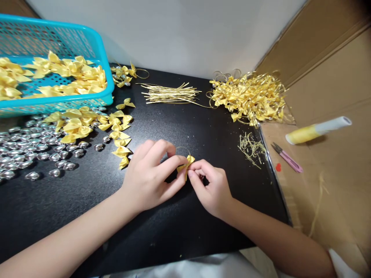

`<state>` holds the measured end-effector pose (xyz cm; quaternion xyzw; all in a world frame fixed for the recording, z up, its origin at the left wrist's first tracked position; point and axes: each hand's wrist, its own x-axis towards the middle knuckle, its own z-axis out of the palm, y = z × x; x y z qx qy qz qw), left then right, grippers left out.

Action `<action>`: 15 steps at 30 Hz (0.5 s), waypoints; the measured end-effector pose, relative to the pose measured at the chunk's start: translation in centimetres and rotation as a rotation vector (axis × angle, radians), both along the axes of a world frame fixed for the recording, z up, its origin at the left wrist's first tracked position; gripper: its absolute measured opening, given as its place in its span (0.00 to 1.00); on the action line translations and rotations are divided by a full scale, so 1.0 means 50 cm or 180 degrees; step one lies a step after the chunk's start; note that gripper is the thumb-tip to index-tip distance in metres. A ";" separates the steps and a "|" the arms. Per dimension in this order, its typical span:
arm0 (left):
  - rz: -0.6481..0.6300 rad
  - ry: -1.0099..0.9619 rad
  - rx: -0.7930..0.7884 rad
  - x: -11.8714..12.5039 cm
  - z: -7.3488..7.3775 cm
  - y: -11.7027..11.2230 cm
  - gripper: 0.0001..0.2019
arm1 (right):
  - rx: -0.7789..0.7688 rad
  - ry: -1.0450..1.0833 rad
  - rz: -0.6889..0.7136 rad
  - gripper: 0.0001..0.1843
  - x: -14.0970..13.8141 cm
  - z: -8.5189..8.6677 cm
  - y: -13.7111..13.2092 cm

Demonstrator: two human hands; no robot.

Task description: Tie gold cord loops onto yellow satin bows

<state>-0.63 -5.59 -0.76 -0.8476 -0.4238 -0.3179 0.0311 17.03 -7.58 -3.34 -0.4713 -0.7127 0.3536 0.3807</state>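
Observation:
Between my two hands is a small yellow ribbon bow (189,159), held just over the black table (162,231). My left hand (153,173) pinches the bow between thumb and forefinger. Fingertips of my right hand (210,185) press together at the bow's right side; what exactly they grip there is hidden. A thin gold wire loop (183,148) arcs up behind the bow. Left of my left hand, more yellow bows (120,135) lie in a loose column. Silver heart-shaped beads (40,146) are scattered further left.
A turquoise basket (109,83) of yellow bows stands at the back left. Gold wire strips (171,94) lie at the back middle. A pile of wired bows (251,96) is at the right, near wire clippings (251,150). Pink-handled snips (286,157) and a roll (319,130) lie on cardboard.

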 end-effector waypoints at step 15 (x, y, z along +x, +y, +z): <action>-0.0031 -0.0363 -0.0686 0.002 0.002 0.005 0.05 | 0.0009 -0.0086 0.0084 0.05 0.002 -0.002 -0.004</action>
